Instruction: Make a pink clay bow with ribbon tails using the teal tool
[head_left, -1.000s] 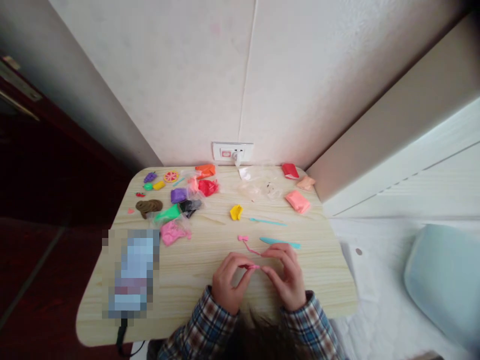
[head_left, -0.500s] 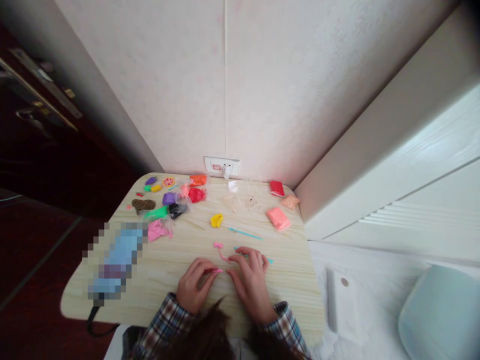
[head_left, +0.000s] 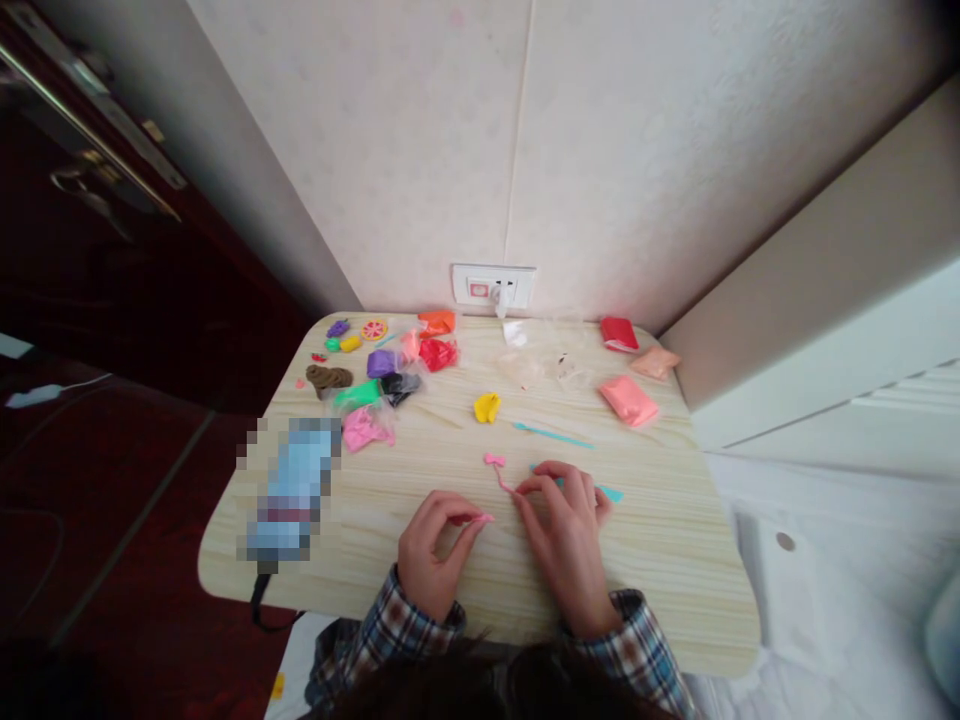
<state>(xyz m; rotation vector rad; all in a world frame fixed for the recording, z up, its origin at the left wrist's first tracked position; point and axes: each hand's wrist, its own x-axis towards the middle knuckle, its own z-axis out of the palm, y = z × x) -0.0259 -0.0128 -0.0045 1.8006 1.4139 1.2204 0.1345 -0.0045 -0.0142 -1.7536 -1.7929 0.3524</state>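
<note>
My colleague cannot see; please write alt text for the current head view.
The left hand pinches a pink piece over a table; the right hand is at the end of a pink strip. Beyond lie a yellow piece and colourful packets.

- In the lower centre, the left hand (head_left: 429, 552) pinches a small pink piece (head_left: 487, 518) between thumb and finger.
- To its right, the right hand (head_left: 568, 538) has its fingertips at the end of a thin pink strand (head_left: 502, 480); whether they grip it is not clear.
- Above the strand lies a pink bow-shaped piece (head_left: 494, 460).
- A light-blue flat tool (head_left: 612, 494) is partly hidden by the right hand.
- At centre is a yellow piece (head_left: 487, 407).
</note>
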